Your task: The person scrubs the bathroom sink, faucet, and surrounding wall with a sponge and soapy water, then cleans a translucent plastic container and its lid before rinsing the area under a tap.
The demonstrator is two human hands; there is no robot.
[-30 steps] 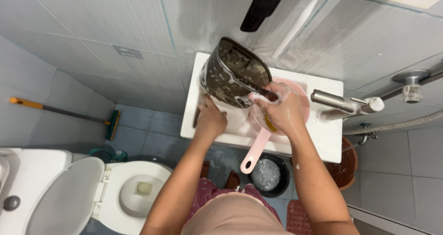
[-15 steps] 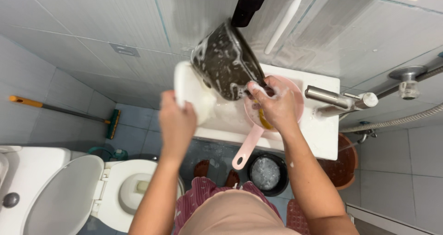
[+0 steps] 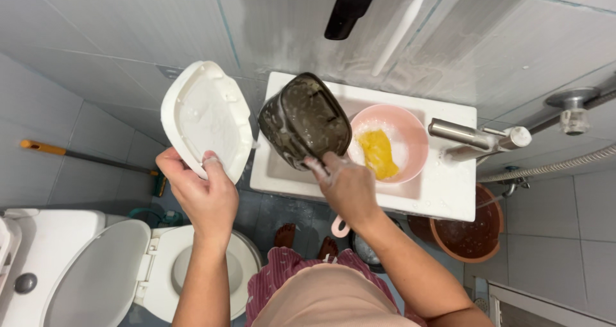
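Observation:
My left hand (image 3: 204,192) holds a white plastic lid (image 3: 205,118) up to the left of the white sink (image 3: 443,192), its soapy underside facing me. My right hand (image 3: 346,189) grips the near edge of a dark, sudsy rectangular container (image 3: 307,120), tilted over the sink's left half. In the sink sits a pink dipper bowl (image 3: 414,144) with foam and a yellow sponge (image 3: 377,152) in it; its handle end (image 3: 339,226) shows below my right wrist.
A metal tap (image 3: 478,141) juts over the sink's right side. A brown basin (image 3: 471,227) and a dark pot stand on the floor under the sink. A white toilet (image 3: 96,266) sits at the lower left. A floor squeegee (image 3: 83,157) leans by the wall.
My left hand lifted the white lid out of the sink and swung it up to the left. My right hand left the sponge in the pink bowl and now grips the dark container's near edge.

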